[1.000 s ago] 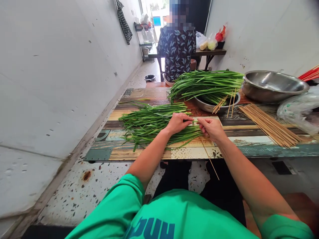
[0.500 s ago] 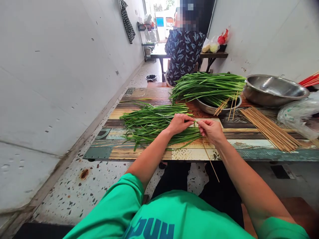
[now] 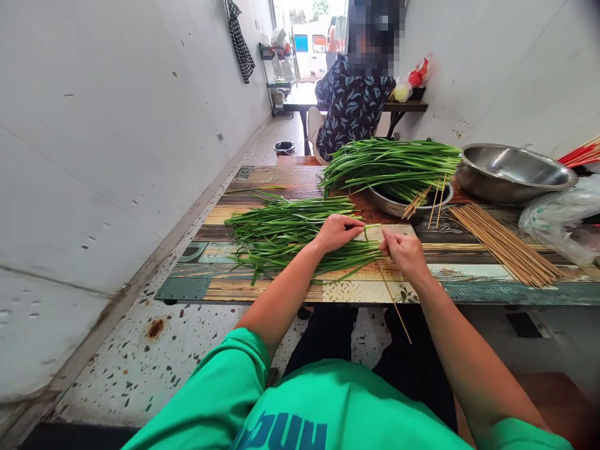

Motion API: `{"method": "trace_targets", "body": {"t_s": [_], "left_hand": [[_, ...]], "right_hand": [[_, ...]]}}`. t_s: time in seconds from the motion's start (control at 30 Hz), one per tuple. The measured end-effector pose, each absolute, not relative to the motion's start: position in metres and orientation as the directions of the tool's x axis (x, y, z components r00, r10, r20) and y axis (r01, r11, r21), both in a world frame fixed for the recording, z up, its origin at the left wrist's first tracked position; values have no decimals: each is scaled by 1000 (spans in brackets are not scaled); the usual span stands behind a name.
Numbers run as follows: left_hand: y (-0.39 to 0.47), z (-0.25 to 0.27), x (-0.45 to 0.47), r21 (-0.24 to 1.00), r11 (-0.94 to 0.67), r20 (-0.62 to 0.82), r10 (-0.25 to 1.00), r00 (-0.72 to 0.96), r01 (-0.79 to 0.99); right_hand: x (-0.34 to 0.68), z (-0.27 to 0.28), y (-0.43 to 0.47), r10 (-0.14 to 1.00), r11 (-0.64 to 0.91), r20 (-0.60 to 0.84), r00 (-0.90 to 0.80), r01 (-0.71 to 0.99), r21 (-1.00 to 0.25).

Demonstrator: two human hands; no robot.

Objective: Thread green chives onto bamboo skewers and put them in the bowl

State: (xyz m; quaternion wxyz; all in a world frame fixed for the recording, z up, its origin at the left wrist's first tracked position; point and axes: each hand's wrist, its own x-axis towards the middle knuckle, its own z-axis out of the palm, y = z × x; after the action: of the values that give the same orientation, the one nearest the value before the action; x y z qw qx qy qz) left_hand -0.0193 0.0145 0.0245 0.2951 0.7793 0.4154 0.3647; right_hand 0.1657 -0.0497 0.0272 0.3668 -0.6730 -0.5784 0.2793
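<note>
Bunches of long green garlic chives [image 3: 290,228] lie across the table in front of me. My left hand [image 3: 340,231] rests over them, its thumb and fingers pinching a chive stem that bends at the fingertips. Just to the right, my right hand [image 3: 404,251] is closed, fingertips against the cut ends of the nearer chives; what it grips is hidden. A thin bamboo skewer [image 3: 394,303] slants from beneath the chive ends out over the table's near edge.
Behind my hands, a metal bowl [image 3: 391,203] holds a large heap of chives [image 3: 394,162] with several skewers at its side. To the right are a pile of bamboo skewers [image 3: 506,244], a big steel basin [image 3: 515,178] and a plastic bag [image 3: 562,212]. A seated person [image 3: 356,106] is beyond the table.
My right hand has drawn a little right and down, away from my left fingertips. My left hand stays in place. The person beyond the table has leaned to the right.
</note>
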Motion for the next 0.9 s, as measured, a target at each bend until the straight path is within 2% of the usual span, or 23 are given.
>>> {"method": "trace_targets", "body": {"t_s": [0.03, 0.1, 0.17, 0.23, 0.3, 0.4, 0.53, 0.73, 0.9], "left_hand": [[14, 24, -19, 762, -472, 323, 870, 372, 443], [15, 22, -17, 756, -455, 321, 884, 338, 471], [16, 20, -16, 748, -443, 325, 894, 309, 494], [17, 17, -15, 744, -430, 331, 902, 276, 512], [19, 13, -16, 746, -412, 333, 911, 243, 523], [23, 8, -17, 777, -386, 316, 922, 222, 497], [26, 4, -18, 824, -347, 255, 933, 255, 448], [24, 6, -17, 841, -253, 122, 950, 288, 478], [22, 10, -17, 788, -304, 110, 925, 363, 535]], "right_hand": [[168, 27, -58, 985, -57, 82, 150, 741, -669], [169, 24, -76, 996, -40, 53, 67, 916, -400], [166, 20, -91, 1000, 0, 24, 6, 966, -257], [163, 14, -99, 999, 16, 52, -6, 978, -208], [161, 7, -103, 995, 0, 97, 24, 971, -239], [160, -2, -106, 984, -12, 161, 77, 928, -372], [159, -12, -113, 959, 46, 264, 105, 858, -511], [156, -17, -118, 932, 93, 329, 154, 774, -626], [156, -21, -116, 920, 115, 349, 178, 729, -675]]}}
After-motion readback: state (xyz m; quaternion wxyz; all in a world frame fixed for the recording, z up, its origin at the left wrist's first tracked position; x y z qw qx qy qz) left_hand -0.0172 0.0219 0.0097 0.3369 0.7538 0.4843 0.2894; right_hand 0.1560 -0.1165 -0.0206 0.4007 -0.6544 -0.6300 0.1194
